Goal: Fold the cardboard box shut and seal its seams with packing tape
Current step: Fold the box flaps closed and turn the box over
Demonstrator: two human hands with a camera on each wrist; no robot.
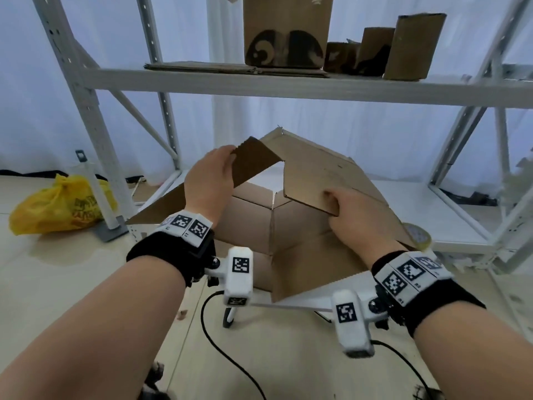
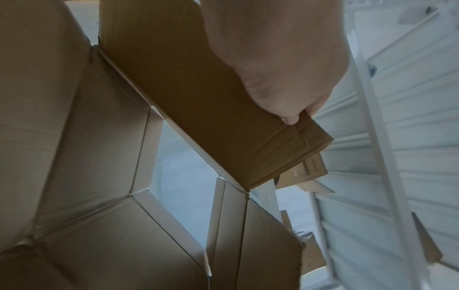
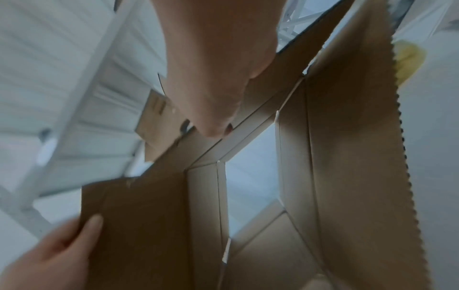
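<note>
A brown cardboard box (image 1: 302, 255) stands open on a low white shelf board, its flaps spread. My left hand (image 1: 210, 177) grips the edge of the narrow left flap (image 1: 253, 163) and holds it raised. My right hand (image 1: 354, 215) pinches the near edge of the wide right flap (image 1: 317, 171), thumb on top. In the left wrist view the left hand (image 2: 285, 78) wraps over that flap (image 2: 198, 98). In the right wrist view the right hand (image 3: 211, 88) is on a flap edge and light shows through the box (image 3: 347, 176). A tape roll (image 1: 418, 236) peeks out behind the right flap.
A white metal rack (image 1: 288, 85) stands behind, with cardboard boxes (image 1: 285, 30) and flat cardboard (image 1: 230, 67) on its upper shelf. A yellow plastic bag (image 1: 57, 206) and a white post (image 1: 101, 197) sit on the floor at left. Black cables (image 1: 219, 342) trail near me.
</note>
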